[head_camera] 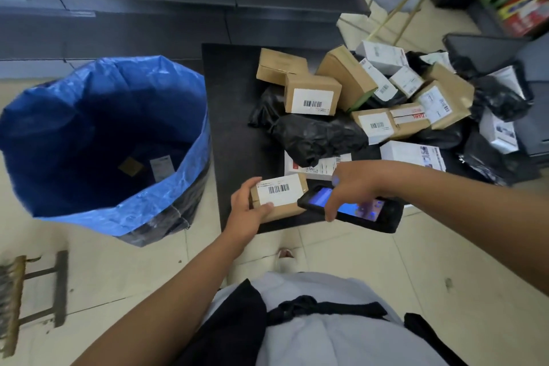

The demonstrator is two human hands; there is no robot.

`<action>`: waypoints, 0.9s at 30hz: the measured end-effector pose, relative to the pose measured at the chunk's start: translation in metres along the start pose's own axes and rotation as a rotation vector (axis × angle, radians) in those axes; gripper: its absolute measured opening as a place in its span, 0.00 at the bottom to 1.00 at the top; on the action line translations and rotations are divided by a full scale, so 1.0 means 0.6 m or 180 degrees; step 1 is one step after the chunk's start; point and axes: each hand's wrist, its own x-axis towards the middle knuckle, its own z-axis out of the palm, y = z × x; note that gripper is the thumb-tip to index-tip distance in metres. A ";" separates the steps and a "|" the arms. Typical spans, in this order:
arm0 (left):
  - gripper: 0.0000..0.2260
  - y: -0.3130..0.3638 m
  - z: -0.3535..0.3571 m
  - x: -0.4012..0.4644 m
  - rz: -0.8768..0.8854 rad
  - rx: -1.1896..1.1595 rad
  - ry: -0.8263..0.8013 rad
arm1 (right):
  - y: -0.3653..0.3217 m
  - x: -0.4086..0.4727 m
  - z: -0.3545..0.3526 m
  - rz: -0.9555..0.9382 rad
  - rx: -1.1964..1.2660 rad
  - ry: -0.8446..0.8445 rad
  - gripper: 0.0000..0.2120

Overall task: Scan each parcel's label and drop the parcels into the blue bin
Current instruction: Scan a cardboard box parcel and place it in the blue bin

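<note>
left hand (249,207): you're gripping the small cardboard parcel (279,197) at the near worktop (234,128) edge, label up.
right hand (347,187): you're clasping the handheld scanner (353,208) just beside the barcode.
tip: keep the label flat and steady.
blue bin (98,140): standing on the tiled floor, left, two parcels inside.
pile: more parcels waiting behind.

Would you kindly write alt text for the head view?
The left hand holds a small labelled parcel while the right hand aims a handheld scanner at it; more parcels crowd the black table beside the blue bin.
</note>
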 end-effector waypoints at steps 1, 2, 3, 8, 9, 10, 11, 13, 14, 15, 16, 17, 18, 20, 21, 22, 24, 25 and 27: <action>0.25 0.001 0.001 0.000 0.0019 -0.0012 0.0010 | -0.003 -0.001 0.001 0.0022 0.0038 0.0003 0.25; 0.25 0.001 0.002 0.000 0.0014 -0.0005 0.0010 | -0.006 -0.002 0.002 0.0043 0.0064 -0.0005 0.25; 0.25 0.001 0.003 0.001 -0.0005 0.0008 0.0008 | -0.009 -0.004 0.004 0.0076 0.0074 -0.0016 0.25; 0.26 0.002 0.004 0.003 -0.0073 0.0043 -0.0049 | -0.018 -0.013 0.015 0.0243 0.0060 0.0022 0.25; 0.26 0.002 0.002 0.004 -0.0072 0.0043 -0.0047 | -0.020 -0.014 0.018 0.0270 0.0082 0.0019 0.24; 0.26 0.001 0.002 0.004 -0.0066 0.0043 -0.0053 | -0.022 -0.016 0.019 0.0290 0.0066 0.0024 0.24; 0.26 0.000 0.002 0.005 -0.0066 0.0037 -0.0065 | -0.023 -0.019 0.020 0.0314 0.0038 0.0023 0.24; 0.27 -0.001 0.002 0.008 -0.0108 0.0030 -0.0085 | -0.026 -0.025 0.022 0.0364 0.0056 -0.0007 0.23; 0.27 -0.001 0.002 0.009 -0.0137 0.0064 -0.0102 | -0.027 -0.028 0.022 0.0390 0.0090 -0.0022 0.23; 0.27 -0.001 0.002 0.008 -0.0152 0.0099 -0.0123 | -0.026 -0.032 0.022 0.0416 0.0114 -0.0022 0.23; 0.26 0.000 0.001 0.007 -0.0152 0.0110 -0.0139 | -0.026 -0.035 0.023 0.0436 0.0123 -0.0011 0.23; 0.26 0.001 0.001 0.006 -0.0135 0.0098 -0.0142 | -0.024 -0.038 0.023 0.0451 0.0126 0.0008 0.22; 0.26 0.001 0.001 0.006 -0.0107 0.0090 -0.0127 | -0.021 -0.039 0.023 0.0456 0.0125 0.0028 0.22; 0.26 0.001 0.000 0.005 -0.0078 0.0083 -0.0092 | -0.016 -0.041 0.021 0.0457 0.0159 0.0041 0.23; 0.26 0.001 0.000 0.004 -0.0087 0.0093 -0.0087 | -0.013 -0.042 0.021 0.0456 0.0193 0.0040 0.23; 0.26 0.001 0.000 0.004 -0.0097 0.0109 -0.0088 | -0.011 -0.042 0.020 0.0452 0.0222 0.0039 0.23; 0.26 0.000 0.001 0.003 -0.0099 0.0116 -0.0096 | -0.005 -0.040 0.019 0.0435 0.0238 0.0040 0.23; 0.26 0.000 0.001 0.002 -0.0109 0.0100 -0.0104 | -0.002 -0.038 0.019 0.0419 0.0251 0.0037 0.23; 0.29 0.001 0.003 0.002 -0.0159 0.0069 -0.0098 | 0.004 -0.033 0.017 0.0361 0.0289 0.0020 0.24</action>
